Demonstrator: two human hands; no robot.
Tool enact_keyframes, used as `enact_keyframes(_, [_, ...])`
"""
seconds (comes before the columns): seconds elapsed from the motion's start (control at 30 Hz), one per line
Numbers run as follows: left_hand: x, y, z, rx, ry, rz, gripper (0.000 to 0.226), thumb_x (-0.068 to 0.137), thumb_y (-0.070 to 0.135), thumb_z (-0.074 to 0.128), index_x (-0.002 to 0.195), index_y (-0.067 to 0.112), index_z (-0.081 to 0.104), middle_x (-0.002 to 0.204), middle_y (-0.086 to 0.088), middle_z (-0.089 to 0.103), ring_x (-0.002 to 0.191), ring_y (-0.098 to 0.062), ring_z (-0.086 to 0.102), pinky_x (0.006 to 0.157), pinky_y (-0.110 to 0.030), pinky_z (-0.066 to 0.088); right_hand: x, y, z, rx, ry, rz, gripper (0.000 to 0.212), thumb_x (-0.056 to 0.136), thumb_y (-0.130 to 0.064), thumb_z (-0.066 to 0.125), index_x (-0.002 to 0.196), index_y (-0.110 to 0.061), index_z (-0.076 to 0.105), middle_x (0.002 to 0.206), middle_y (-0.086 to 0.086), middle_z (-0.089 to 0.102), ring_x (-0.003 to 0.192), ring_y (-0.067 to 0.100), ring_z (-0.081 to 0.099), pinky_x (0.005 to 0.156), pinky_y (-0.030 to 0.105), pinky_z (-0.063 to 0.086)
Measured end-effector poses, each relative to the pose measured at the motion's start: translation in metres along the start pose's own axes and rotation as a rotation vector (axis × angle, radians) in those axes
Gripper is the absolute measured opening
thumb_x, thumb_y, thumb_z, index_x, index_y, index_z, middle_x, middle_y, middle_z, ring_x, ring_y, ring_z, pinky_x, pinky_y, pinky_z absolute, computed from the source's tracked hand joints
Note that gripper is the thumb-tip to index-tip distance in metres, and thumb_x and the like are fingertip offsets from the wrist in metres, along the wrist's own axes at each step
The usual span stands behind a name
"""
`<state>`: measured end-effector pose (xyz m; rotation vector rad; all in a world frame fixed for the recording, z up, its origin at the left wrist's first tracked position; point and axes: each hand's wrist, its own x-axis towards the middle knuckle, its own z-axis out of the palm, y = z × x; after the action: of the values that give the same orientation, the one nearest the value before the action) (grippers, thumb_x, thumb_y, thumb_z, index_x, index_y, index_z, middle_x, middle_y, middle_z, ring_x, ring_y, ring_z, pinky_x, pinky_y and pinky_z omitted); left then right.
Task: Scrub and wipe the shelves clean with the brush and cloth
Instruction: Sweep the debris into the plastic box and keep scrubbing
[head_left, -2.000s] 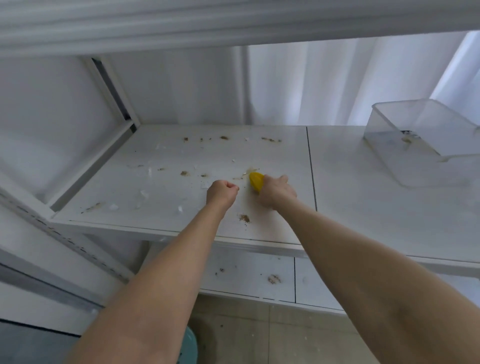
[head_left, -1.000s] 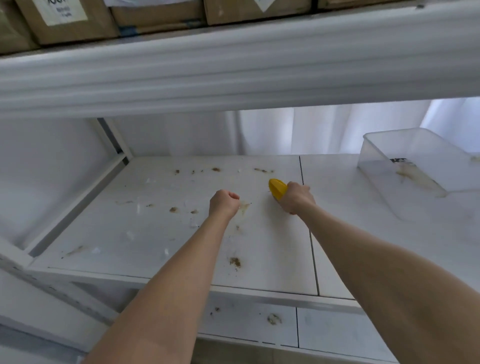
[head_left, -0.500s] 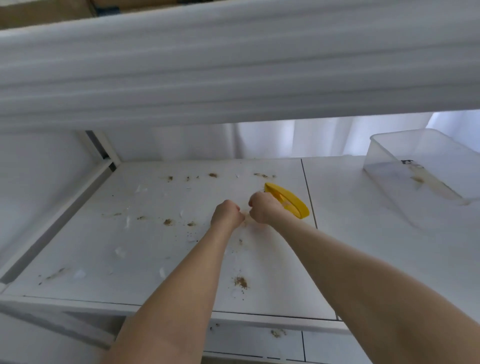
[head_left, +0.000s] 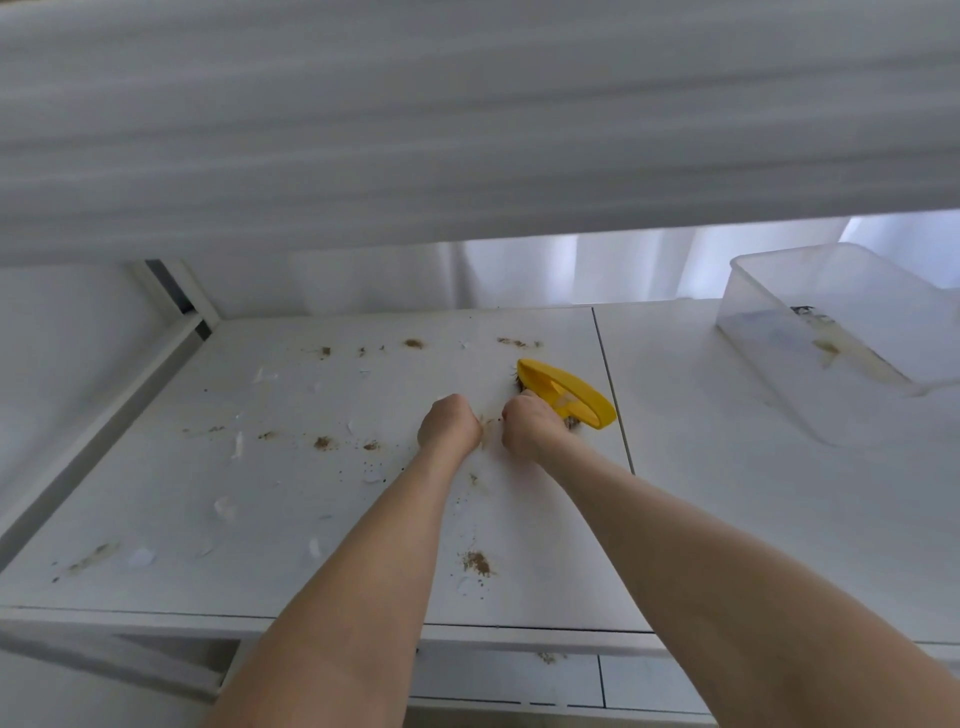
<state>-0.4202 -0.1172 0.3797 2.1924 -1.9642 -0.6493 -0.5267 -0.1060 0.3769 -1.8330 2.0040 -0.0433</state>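
Right hand (head_left: 524, 422) curled round the brush (head_left: 563, 392) at its handle, bristles down on the shelf (head_left: 291, 519), near the panel seam. Left hand (head_left: 449, 428) fisted just beside it, nothing seen in it. Brush judged light, hard plastic, stiff, smooth: hold through the handle loop and press over the bristles. Crumbs (head_left: 475, 562) lie scattered left and front. Cloth not in view.

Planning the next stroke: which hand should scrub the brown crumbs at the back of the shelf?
Right. The right hand grips the yellow brush, just short of those crumbs; the left hand is a fist holding nothing visible.
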Motion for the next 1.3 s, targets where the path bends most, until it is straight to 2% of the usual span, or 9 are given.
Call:
enact_keyframes(0.13, [0.001,-0.002,-0.004,-0.038,-0.056,0.018,0.028,0.092,0.020,0.053,0.103,-0.001,0.067,0.104,-0.018,0.066,0.097,-0.032,0.063,0.080,-0.035,0.051,-0.003,0.000,-0.001,0.009,0.003,0.000,0.029,0.092,-0.002,0.049,0.118,-0.001,0.060,0.129,0.013,0.045,0.115,0.031,0.051,0.083,0.034,0.045])
enact_keyframes(0.3, [-0.002,-0.008,-0.008,-0.106,-0.095,0.019,0.033,0.093,0.018,0.051,0.061,0.013,0.050,0.061,-0.001,0.047,0.073,-0.023,0.051,0.066,-0.026,0.039,-0.009,-0.001,-0.006,0.035,-0.014,-0.013,0.032,0.092,-0.002,0.047,0.123,-0.003,0.058,0.130,0.013,0.050,0.117,0.029,0.052,0.085,0.031,0.046])
enact_keyframes(0.47, [-0.006,0.001,-0.027,-0.344,0.015,0.020,0.021,0.095,0.016,0.049,0.100,0.003,0.065,0.099,-0.010,0.065,0.097,-0.027,0.062,0.078,-0.030,0.050,-0.021,-0.001,-0.021,0.267,-0.013,0.007,0.038,0.097,-0.016,0.048,0.133,-0.003,0.052,0.133,0.014,0.055,0.120,0.027,0.054,0.099,0.033,0.046])
enact_keyframes(0.6, [-0.010,0.019,-0.052,-0.470,0.068,0.093,0.017,0.090,0.012,0.059,0.073,0.015,0.057,0.082,-0.005,0.066,0.068,-0.014,0.060,0.055,-0.022,0.050,-0.026,0.003,-0.035,0.550,0.059,0.013,0.054,0.093,-0.026,0.062,0.140,-0.005,0.044,0.114,0.015,0.065,0.097,0.026,0.067,0.088,0.038,0.055])
enact_keyframes(0.7, [-0.020,0.037,-0.051,-0.533,0.053,0.116,0.016,0.085,0.010,0.067,0.072,0.014,0.058,0.077,-0.006,0.065,0.060,-0.010,0.059,0.053,-0.021,0.050,-0.034,0.019,-0.053,0.653,0.143,0.007,0.053,0.091,-0.033,0.063,0.136,-0.006,0.050,0.099,0.012,0.069,0.077,0.021,0.068,0.073,0.032,0.057])
enact_keyframes(0.9, [-0.044,0.102,-0.043,-0.558,-0.032,0.274,0.010,0.082,0.006,0.069,0.086,0.009,0.061,0.085,-0.011,0.062,0.071,-0.021,0.059,0.070,-0.033,0.055,-0.053,0.070,-0.087,0.758,0.283,0.095,0.018,0.086,-0.019,0.067,0.092,-0.003,0.073,0.071,0.006,0.069,0.068,0.019,0.064,0.076,0.034,0.059])
enact_keyframes(1.0, [-0.056,0.136,-0.034,-0.590,-0.059,0.301,0.012,0.083,0.008,0.070,0.091,0.006,0.061,0.087,-0.010,0.061,0.074,-0.021,0.059,0.062,-0.026,0.053,-0.062,0.101,-0.103,0.754,0.338,0.133,0.013,0.086,-0.016,0.064,0.086,-0.007,0.073,0.069,0.004,0.066,0.068,0.017,0.062,0.067,0.030,0.054])
enact_keyframes(1.17, [-0.072,0.186,-0.014,-0.585,-0.117,0.327,0.012,0.082,0.008,0.071,0.090,0.006,0.063,0.092,-0.009,0.063,0.084,-0.020,0.060,0.067,-0.026,0.054,-0.077,0.152,-0.120,0.838,0.403,0.166,0.016,0.084,-0.028,0.071,0.087,-0.012,0.069,0.088,0.007,0.070,0.084,0.021,0.066,0.079,0.035,0.057])
enact_keyframes(1.3, [-0.083,0.220,0.003,-0.583,-0.133,0.382,0.014,0.080,0.010,0.073,0.086,0.010,0.060,0.092,-0.008,0.063,0.084,-0.019,0.060,0.074,-0.029,0.054,-0.087,0.187,-0.135,0.846,0.414,0.152,0.006,0.082,-0.019,0.073,0.081,-0.013,0.073,0.071,0.001,0.066,0.069,0.014,0.060,0.060,0.024,0.048])
